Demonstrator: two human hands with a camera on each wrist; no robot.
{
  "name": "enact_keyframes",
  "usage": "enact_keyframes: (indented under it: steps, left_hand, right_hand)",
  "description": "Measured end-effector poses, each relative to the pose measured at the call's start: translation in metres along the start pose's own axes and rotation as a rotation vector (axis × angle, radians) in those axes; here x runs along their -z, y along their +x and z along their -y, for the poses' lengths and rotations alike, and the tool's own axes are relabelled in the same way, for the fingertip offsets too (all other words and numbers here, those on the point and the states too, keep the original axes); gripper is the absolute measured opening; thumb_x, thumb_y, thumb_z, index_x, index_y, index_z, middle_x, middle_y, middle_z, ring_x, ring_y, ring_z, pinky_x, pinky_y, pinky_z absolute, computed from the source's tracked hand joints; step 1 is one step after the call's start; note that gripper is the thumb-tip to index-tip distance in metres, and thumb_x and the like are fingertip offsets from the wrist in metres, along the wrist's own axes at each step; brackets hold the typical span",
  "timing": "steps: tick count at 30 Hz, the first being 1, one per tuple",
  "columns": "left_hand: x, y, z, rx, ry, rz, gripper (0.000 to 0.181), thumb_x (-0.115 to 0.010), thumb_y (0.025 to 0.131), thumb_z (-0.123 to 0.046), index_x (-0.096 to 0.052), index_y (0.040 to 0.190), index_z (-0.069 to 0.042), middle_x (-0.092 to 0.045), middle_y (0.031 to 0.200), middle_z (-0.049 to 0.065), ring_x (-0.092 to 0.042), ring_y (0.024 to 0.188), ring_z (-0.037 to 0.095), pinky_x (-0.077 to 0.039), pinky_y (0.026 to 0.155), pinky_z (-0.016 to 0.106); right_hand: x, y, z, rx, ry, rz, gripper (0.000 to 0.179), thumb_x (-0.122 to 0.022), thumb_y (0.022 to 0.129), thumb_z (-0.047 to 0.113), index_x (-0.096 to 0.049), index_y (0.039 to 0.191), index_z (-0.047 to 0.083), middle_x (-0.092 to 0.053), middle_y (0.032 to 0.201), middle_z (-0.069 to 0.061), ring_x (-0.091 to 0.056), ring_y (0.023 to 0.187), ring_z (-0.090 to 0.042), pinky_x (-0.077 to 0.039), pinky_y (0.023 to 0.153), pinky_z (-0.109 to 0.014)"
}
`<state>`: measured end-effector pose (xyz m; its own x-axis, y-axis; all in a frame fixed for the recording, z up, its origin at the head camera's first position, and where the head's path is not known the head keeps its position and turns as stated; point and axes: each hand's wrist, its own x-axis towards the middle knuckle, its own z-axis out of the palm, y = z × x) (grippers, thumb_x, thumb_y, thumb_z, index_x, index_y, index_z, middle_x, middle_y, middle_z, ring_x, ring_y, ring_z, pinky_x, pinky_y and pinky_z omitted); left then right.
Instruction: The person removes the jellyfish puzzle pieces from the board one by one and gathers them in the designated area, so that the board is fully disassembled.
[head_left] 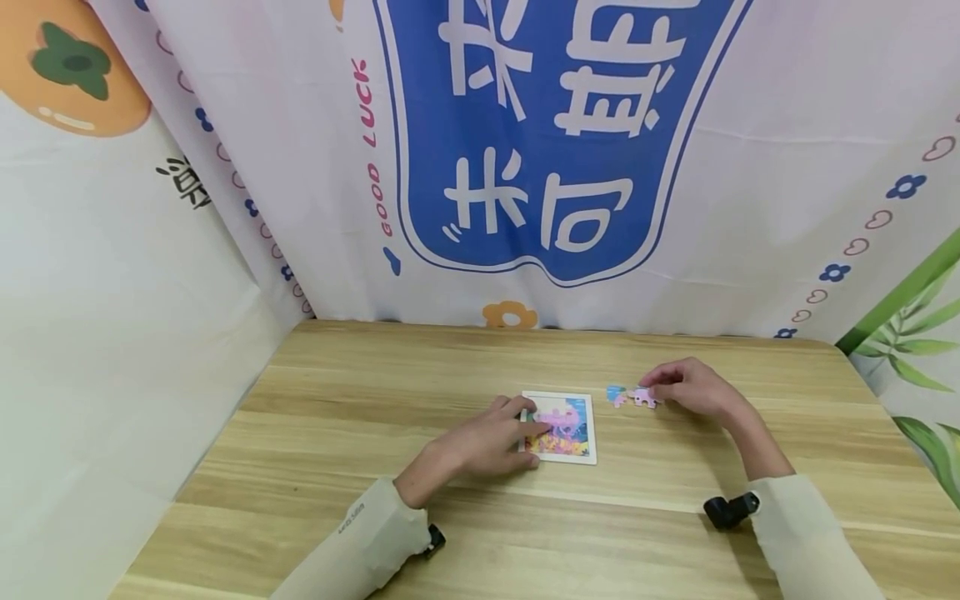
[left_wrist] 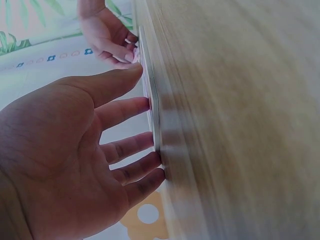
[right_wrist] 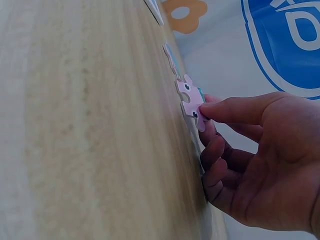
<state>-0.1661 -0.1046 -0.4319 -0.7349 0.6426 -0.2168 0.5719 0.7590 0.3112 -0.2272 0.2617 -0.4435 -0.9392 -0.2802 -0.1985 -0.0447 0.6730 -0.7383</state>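
A small jigsaw puzzle in a white frame lies on the table, its picture pink, blue and yellow, with a pale gap near its upper left. My left hand rests on the puzzle's left side, fingers spread and fairly straight, the fingertips touching the frame and the pieces. To the right of the frame, my right hand pinches a pink puzzle piece with dark spots between thumb and fingers, tilted up at the tabletop. Another piece, blue and pink, lies flat just left of it.
The wooden table reaches back to a printed curtain hanging along its far edge. A white curtain closes off the left side. Black wrist cameras sit at both sleeves.
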Motion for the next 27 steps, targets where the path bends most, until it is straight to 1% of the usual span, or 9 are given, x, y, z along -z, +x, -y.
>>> enact_keyframes:
  steps: [4, 11, 17, 23, 27]
  left_hand:
    - [-0.0001, 0.0002, 0.0002, -0.004, 0.005, -0.003, 0.055, -0.066, 0.107, -0.042, -0.055, 0.159, -0.027, -0.043, 0.167, 0.005, -0.042, 0.152, 0.025, -0.048, 0.121, 0.044]
    - [0.0, 0.0004, -0.0001, 0.001, 0.0, -0.004, 0.055, -0.067, 0.107, -0.042, -0.055, 0.159, -0.028, -0.043, 0.167, 0.005, -0.042, 0.152, 0.026, -0.048, 0.121, 0.044]
    - [-0.0006, 0.0006, 0.0004, 0.0, -0.003, -0.003, 0.055, -0.067, 0.107, -0.042, -0.055, 0.159, -0.028, -0.043, 0.167, 0.005, -0.042, 0.151, 0.025, -0.048, 0.12, 0.044]
    - [-0.0008, 0.001, 0.0002, 0.001, -0.007, 0.002, 0.055, -0.067, 0.107, -0.042, -0.054, 0.159, -0.028, -0.042, 0.168, 0.005, -0.042, 0.151, 0.025, -0.048, 0.12, 0.043]
    - [-0.0008, 0.001, 0.0001, 0.005, -0.011, 0.005, 0.056, -0.067, 0.107, -0.042, -0.054, 0.159, -0.028, -0.042, 0.168, 0.005, -0.041, 0.152, 0.025, -0.048, 0.12, 0.043]
  right_hand:
    - [0.0001, 0.0007, -0.0002, 0.008, -0.027, -0.002, 0.021, -0.068, 0.103, 0.011, -0.078, 0.119, 0.002, -0.071, 0.106, -0.011, -0.052, 0.091, -0.021, -0.044, 0.074, -0.031]
    - [-0.0016, 0.0041, 0.0008, 0.028, -0.079, -0.002, 0.02, -0.067, 0.103, 0.009, -0.079, 0.117, 0.002, -0.074, 0.113, -0.015, -0.055, 0.095, -0.023, -0.046, 0.079, -0.033]
    - [-0.0018, 0.0063, 0.0004, 0.034, -0.111, -0.004, 0.019, -0.067, 0.103, 0.009, -0.079, 0.116, 0.003, -0.074, 0.113, -0.015, -0.056, 0.094, -0.023, -0.045, 0.079, -0.033]
    - [-0.001, 0.004, 0.0026, 0.046, -0.122, -0.002, 0.019, -0.067, 0.103, 0.009, -0.079, 0.116, 0.002, -0.075, 0.111, -0.015, -0.056, 0.094, -0.023, -0.046, 0.08, -0.033]
    - [-0.0014, 0.004, 0.0029, 0.052, -0.12, 0.006, 0.019, -0.066, 0.103, 0.009, -0.078, 0.116, 0.002, -0.074, 0.113, -0.015, -0.057, 0.097, -0.024, -0.047, 0.082, -0.033]
